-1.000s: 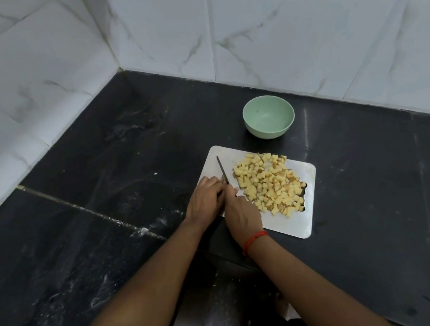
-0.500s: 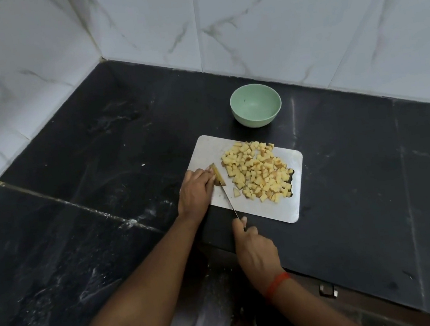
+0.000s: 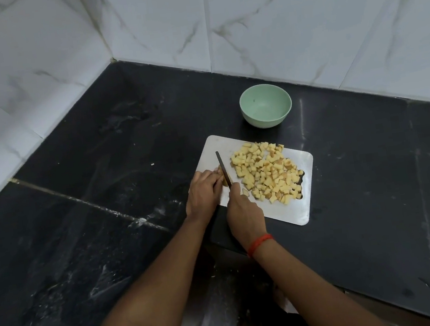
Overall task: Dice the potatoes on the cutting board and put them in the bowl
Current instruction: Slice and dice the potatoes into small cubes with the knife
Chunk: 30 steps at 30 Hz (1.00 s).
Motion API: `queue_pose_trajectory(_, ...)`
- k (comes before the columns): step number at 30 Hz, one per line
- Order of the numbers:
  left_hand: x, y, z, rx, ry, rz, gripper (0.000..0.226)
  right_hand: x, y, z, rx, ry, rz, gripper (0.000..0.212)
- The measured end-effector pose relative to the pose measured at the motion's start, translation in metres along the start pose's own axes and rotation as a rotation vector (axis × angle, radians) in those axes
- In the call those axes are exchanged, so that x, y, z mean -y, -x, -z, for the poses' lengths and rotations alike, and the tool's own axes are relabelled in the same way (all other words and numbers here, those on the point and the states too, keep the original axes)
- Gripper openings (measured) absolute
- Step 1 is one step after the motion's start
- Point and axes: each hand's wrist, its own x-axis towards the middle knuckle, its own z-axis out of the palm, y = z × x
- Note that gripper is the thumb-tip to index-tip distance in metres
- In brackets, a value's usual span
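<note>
The left hand (image 3: pixel 204 191) has its grip curled down on a small uncut piece (image 3: pixel 221 178) at the left side of the board (image 3: pixel 306 212). The right hand (image 3: pixel 243 211) has its grip clamped round the handle of the knife (image 3: pixel 223 168), whose blade lies right beside the left fingertips and points away from the person. The dice (image 3: pixel 267 173) lie heaped on the right half of the board. The bowl (image 3: pixel 265 105) stands just beyond the board on the bench (image 3: pixel 104 204), with nothing seen in it.

The step in hand looks like the cutting of this last piece, with the transfer to the bowl not yet begun. To do it well:

- Tuck the left fingertips back behind the knuckles, since the piece is small and the blade runs close to them.
- Lay the piece on a flat face so it cannot roll.
- Bring the blade straight down, then cut crosswise to match the size of the heap.
- Keep the board from sliding; it looks thin and smooth on a polished bench.
- Afterwards, tilting the board at the bowl's rim and sweeping with the blade's back would likely spill fewer dice than handfuls.

No brand, label or writing can be read on the bowl, the board or the knife.
</note>
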Motion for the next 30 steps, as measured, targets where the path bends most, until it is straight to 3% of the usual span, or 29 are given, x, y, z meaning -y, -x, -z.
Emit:
queue_pose_trajectory(19,0.006,0.0,0.006,0.052,0.09,-0.029,0.024,0.017,-0.024,0.007,-0.007,0.087,0.035,0.042)
queue_pose_trajectory(25,0.007,0.002,0.001,0.019,0.0,-0.055,0.021,0.004,0.02,0.002,-0.034,0.147,0.037,0.034)
queue_pose_trajectory(30,0.005,0.002,-0.001,-0.004,-0.006,-0.025,0.024,-0.014,0.066,0.001,0.047,0.202,0.004,0.034)
